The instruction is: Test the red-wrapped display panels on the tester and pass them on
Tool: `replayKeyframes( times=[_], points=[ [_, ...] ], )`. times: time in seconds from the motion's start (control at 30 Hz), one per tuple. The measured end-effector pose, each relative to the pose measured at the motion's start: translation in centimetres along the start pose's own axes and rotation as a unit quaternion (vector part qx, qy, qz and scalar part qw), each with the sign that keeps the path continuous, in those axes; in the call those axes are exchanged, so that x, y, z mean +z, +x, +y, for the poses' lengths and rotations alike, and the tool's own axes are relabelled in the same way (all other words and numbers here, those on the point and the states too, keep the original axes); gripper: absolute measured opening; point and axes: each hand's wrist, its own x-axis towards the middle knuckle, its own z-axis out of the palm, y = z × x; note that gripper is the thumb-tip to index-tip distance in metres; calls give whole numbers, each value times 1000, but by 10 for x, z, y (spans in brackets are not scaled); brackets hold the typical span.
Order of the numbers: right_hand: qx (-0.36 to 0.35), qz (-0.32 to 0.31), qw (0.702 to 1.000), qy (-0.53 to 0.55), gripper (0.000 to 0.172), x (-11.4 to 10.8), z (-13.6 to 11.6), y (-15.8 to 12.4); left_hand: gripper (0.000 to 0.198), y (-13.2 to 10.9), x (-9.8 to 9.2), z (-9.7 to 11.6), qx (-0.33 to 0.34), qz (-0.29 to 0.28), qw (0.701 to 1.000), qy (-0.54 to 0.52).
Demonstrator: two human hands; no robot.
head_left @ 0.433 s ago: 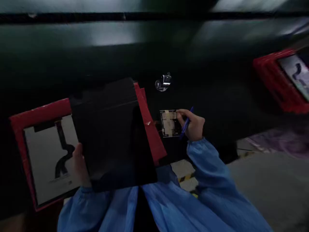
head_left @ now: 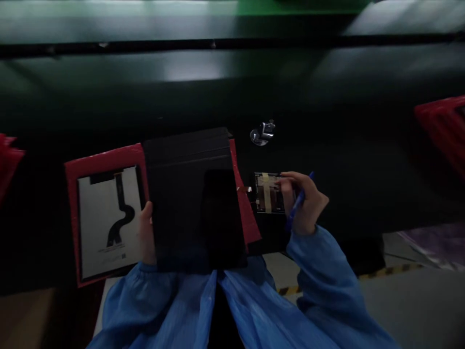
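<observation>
My left hand (head_left: 146,233) grips the edge of a black flat panel (head_left: 189,194), which lies over a red-framed tray (head_left: 105,160). In that tray is a white sheet with a black ribbon-shaped flex cable (head_left: 119,218). My right hand (head_left: 307,206) holds a blue pen (head_left: 298,203) between its fingers. Its fingertips touch a small rectangular board (head_left: 267,193) with beige tape across it. A small metal part (head_left: 262,133) lies above the board, apart from both hands.
The work surface (head_left: 327,145) is dark and glossy. Another red tray (head_left: 443,131) sits at the right edge, and a red corner (head_left: 7,160) shows at the left edge. Beyond the front edge lie a grey floor and yellow-black tape (head_left: 388,272).
The whole scene has shifted and rotated in view, now sitting level rather than tilted. The black panel covers less of the sheet, and the cable print shows more fully.
</observation>
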Motion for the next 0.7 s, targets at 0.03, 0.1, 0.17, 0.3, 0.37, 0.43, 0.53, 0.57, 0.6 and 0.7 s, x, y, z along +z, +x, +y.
replayKeyframes(
  times=[0.03, 0.1, 0.17, 0.3, 0.37, 0.43, 0.53, 0.57, 0.6, 0.7],
  points=[
    [-14, -13, 999, 41, 16, 2, -16, -4, 30, -3, 3, 2, -7, 4, 1000, -22],
    [-92, -82, 983, 138, 25, 5, -47, -10, 24, -5, 6, 4, -26, 10, 998, -59],
    [-189, -153, 954, 178, 34, 7, -70, -12, 25, -5, 6, 4, -53, -4, 995, -90],
    [-274, -182, 939, 100, 36, 13, -87, -12, 28, -10, 5, 1, -79, -45, 986, -142],
    [-275, -155, 947, 60, 34, 17, -90, -13, 31, -15, 5, -1, -94, -63, 981, -157],
    [-278, -153, 947, 44, 29, 21, -95, -17, 35, -20, 5, -3, -114, -89, 977, -158],
    [-306, -200, 928, 74, 23, 24, -107, -25, 39, -25, 3, -7, -139, -145, 967, -156],
    [-318, -212, 920, 94, 22, 23, -110, -26, 40, -25, 2, -8, -142, -163, 963, -160],
    [-328, -217, 912, 116, 22, 22, -111, -27, 39, -24, 0, -10, -141, -178, 960, -167],
    [-336, -189, 908, 163, 23, 13, -107, -26, 31, -19, -7, -15, -131, -178, 957, -190]
  ],
)
